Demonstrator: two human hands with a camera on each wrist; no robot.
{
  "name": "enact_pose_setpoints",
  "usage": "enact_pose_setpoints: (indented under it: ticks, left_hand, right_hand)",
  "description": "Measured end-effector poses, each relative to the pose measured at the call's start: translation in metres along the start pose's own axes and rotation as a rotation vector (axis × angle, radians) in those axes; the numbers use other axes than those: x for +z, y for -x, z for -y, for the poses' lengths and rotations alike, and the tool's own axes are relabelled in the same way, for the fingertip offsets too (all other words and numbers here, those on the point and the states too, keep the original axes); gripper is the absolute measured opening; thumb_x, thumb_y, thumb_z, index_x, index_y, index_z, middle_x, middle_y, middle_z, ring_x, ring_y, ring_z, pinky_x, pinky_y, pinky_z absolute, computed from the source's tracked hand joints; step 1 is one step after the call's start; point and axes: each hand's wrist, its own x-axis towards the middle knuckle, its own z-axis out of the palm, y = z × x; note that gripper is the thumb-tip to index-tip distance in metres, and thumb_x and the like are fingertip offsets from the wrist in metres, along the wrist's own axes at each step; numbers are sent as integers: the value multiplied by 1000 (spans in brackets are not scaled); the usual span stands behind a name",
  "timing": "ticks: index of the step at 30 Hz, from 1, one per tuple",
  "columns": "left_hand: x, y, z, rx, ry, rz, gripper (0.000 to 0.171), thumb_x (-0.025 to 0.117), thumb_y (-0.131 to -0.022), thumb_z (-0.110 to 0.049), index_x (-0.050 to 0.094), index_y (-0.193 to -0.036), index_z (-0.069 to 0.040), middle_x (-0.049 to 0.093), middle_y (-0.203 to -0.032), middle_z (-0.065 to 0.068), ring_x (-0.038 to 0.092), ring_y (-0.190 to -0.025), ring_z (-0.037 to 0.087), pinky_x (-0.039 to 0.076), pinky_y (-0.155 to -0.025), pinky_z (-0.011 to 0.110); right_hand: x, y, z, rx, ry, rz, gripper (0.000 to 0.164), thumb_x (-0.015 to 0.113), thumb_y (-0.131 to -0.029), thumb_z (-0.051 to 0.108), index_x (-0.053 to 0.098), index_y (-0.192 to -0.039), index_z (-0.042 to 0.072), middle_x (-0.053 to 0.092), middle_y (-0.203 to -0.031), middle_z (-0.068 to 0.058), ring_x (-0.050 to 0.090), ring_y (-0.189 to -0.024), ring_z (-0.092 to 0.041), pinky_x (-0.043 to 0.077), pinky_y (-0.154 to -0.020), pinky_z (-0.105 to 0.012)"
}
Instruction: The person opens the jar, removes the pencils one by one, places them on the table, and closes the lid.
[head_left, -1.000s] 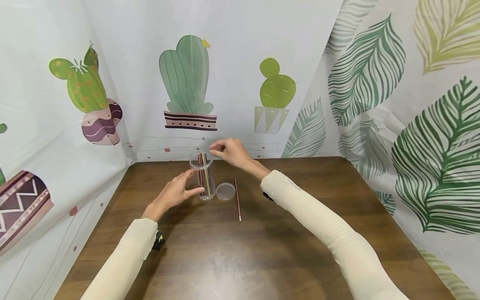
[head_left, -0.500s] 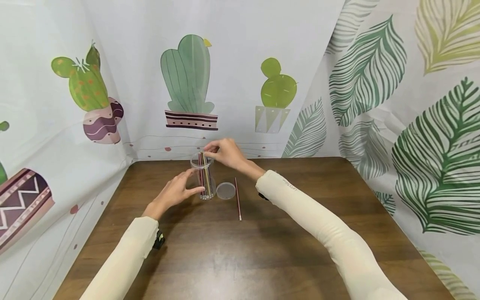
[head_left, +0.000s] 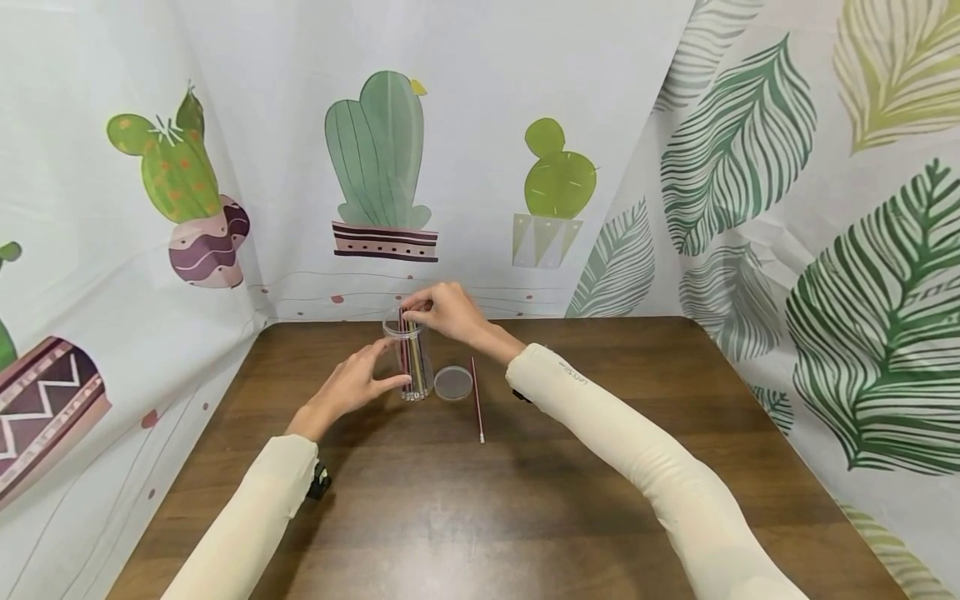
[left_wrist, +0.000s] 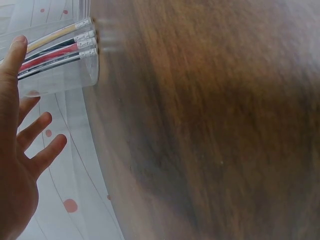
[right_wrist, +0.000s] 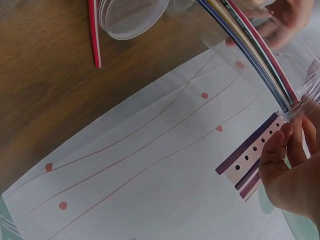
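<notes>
A person's left hand point(head_left: 352, 383) steadies a clear plastic jar point(left_wrist: 70, 80) that stands upright near the far edge of a dark wood-grain table point(head_left: 465, 500); the thumb lies across the jar's near side and at least one finger reaches behind it, holding the wall between them, while other fingers spread clear in the left wrist view; inside stands a bunch of slim pencils point(head_left: 414, 360), red, yellow, blue and black among their colours, their silvery-white lower ends down at the base; above the open mouth, the right hand point(head_left: 452, 312) bends in from the right, thumb and fingertips drawn close at the pencils' upper ends; whether they pinch a pencil or only touch, one cannot tell; just beside the jar, a round clear plastic lid point(head_left: 453, 382) lies flat on the wood; a single red pencil point(head_left: 477, 400) lies next to it, on the side away from the jar, its pale end toward the person; cream sleeves point(head_left: 630, 442) cover both arms, and a black wrist device point(head_left: 318, 481) shows at the left cuff; behind the table hangs a white fabric backdrop point(head_left: 480, 125), printed with potted cacti point(head_left: 378, 158) and, to the right, large striped leaves point(head_left: 738, 150).
</notes>
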Motion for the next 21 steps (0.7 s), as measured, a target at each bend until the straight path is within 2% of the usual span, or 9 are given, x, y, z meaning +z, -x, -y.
enact_pose_setpoints:
  ticks: [8,11,21]
  left_hand:
    - [1,-2,1,-6,-3,-1,90,68,-89,-68,41,-155,-14,54,-151,16,55,-134,40,48,-104,63]
    - [1,-1,-1,-5,-5,-8,89,69,-89,-67,42,-155,-13,55,-151,17,55,-134,40,48,-105,63]
    - [0,1,-3,-5,-8,-21,89,71,-90,-65,42,-155,-13,54,-151,18,55,-134,42,47,-105,64]
  right_hand:
    - [0,1,0,-34,7,-18,14,79,-95,28,81,-104,18,80,-96,6,70,-83,-8,54,-71,-19]
    - [0,1,0,-35,14,-27,12,80,-94,29,80,-101,19,79,-95,7,70,-83,-7,54,-70,-20]
    - [4,3,-4,-57,-10,-41,12,79,-95,25,78,-104,16,80,-100,4,73,-86,-6,55,-72,-20]
